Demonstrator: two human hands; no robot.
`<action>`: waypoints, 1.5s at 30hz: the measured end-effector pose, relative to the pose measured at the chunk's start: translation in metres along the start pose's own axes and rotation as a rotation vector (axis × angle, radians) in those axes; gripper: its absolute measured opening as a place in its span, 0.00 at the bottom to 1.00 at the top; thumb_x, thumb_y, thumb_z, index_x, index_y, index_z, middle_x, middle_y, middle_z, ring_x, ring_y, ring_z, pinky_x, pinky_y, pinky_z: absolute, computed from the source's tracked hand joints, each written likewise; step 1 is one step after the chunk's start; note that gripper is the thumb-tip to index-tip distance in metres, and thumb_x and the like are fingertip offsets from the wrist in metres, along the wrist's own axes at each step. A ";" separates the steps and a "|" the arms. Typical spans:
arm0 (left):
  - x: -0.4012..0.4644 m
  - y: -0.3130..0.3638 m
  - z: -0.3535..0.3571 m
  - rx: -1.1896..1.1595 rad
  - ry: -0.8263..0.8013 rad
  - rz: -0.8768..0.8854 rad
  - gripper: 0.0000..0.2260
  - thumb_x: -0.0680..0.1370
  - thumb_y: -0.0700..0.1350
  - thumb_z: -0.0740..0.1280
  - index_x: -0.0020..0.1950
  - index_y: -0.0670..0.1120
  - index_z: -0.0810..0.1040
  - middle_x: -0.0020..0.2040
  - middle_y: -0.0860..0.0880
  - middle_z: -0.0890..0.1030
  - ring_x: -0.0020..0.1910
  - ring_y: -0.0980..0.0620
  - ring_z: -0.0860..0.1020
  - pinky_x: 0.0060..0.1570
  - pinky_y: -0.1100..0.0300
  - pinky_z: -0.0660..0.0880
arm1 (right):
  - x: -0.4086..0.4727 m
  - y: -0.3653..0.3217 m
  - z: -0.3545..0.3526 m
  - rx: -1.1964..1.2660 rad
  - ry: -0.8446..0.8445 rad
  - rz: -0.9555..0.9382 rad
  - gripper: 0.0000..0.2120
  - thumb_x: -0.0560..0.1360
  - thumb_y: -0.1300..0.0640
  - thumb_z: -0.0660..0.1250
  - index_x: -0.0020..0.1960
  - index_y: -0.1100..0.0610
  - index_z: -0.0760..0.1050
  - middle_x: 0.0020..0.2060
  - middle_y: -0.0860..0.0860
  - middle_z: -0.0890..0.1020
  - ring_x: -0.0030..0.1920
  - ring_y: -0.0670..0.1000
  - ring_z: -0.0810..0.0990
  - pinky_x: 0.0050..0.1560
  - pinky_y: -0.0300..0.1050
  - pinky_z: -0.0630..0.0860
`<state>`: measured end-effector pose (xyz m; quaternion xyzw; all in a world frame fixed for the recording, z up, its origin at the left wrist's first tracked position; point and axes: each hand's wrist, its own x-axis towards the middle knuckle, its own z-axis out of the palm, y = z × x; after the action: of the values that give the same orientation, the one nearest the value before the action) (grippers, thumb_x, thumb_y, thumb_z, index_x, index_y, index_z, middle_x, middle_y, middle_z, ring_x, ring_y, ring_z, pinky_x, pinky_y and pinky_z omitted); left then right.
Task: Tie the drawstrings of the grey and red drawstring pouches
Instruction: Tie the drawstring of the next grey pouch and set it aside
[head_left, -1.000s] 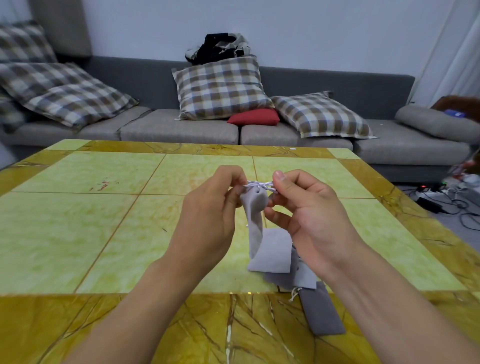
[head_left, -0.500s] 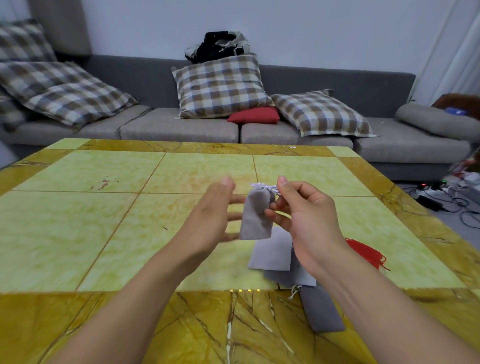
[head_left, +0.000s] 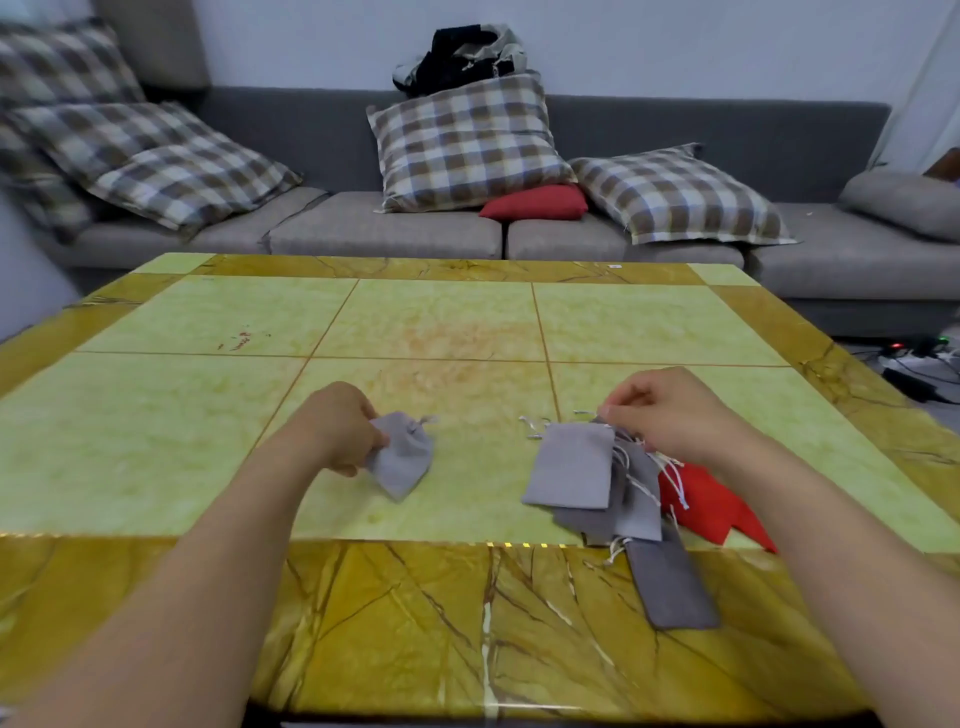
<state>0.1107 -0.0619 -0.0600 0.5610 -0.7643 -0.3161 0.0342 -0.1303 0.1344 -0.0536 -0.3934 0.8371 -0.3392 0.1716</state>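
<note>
Left hand (head_left: 340, 434) low on the desk (head_left: 208, 467), left of centre. Its grip is on a cinched grey pouch (head_left: 402, 456), fingers curled over the pouch's near edge; the pouch lies on the green tile with its gathered neck and short cord ends pointing away from the person.

Right hand (head_left: 670, 415) over a heap of flat pouches at the right. Fingertips pinched narrow at the far edge of the heap, apparently on a white drawstring (head_left: 592, 413), though blur makes it hard to be sure.

Heap: one light grey pouch (head_left: 571, 470) on top, darker grey pouches (head_left: 636, 499) fanned beneath, one dark grey pouch (head_left: 672, 584) reaching onto the yellow border. Red pouches (head_left: 711, 506) just beside, partly under the right forearm. Loose white cords lie across them.

Behind the desk: grey sofa (head_left: 363, 234), plaid cushions (head_left: 462, 140).
</note>
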 end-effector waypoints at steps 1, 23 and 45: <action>0.002 -0.002 0.002 0.203 0.016 -0.035 0.13 0.77 0.48 0.70 0.51 0.37 0.77 0.43 0.41 0.80 0.45 0.42 0.83 0.39 0.54 0.80 | 0.002 0.001 0.004 -0.062 -0.030 0.003 0.08 0.71 0.52 0.76 0.40 0.55 0.83 0.36 0.49 0.84 0.40 0.51 0.82 0.42 0.49 0.78; -0.062 0.071 0.050 -1.012 -0.081 0.443 0.19 0.83 0.56 0.55 0.54 0.50 0.84 0.51 0.47 0.86 0.51 0.48 0.84 0.53 0.47 0.78 | -0.016 -0.038 0.014 0.288 -0.103 -0.416 0.09 0.76 0.49 0.70 0.49 0.54 0.80 0.38 0.70 0.77 0.33 0.54 0.73 0.34 0.60 0.73; -0.052 0.069 0.015 -1.275 0.088 0.494 0.34 0.84 0.56 0.53 0.18 0.46 0.63 0.19 0.48 0.60 0.20 0.51 0.58 0.24 0.61 0.59 | -0.015 -0.050 -0.019 1.540 -0.264 0.019 0.18 0.82 0.54 0.59 0.34 0.55 0.64 0.28 0.48 0.62 0.25 0.45 0.58 0.23 0.35 0.63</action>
<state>0.0660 0.0020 -0.0208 0.2527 -0.5323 -0.6642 0.4600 -0.1041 0.1309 -0.0044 -0.1935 0.3420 -0.7733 0.4975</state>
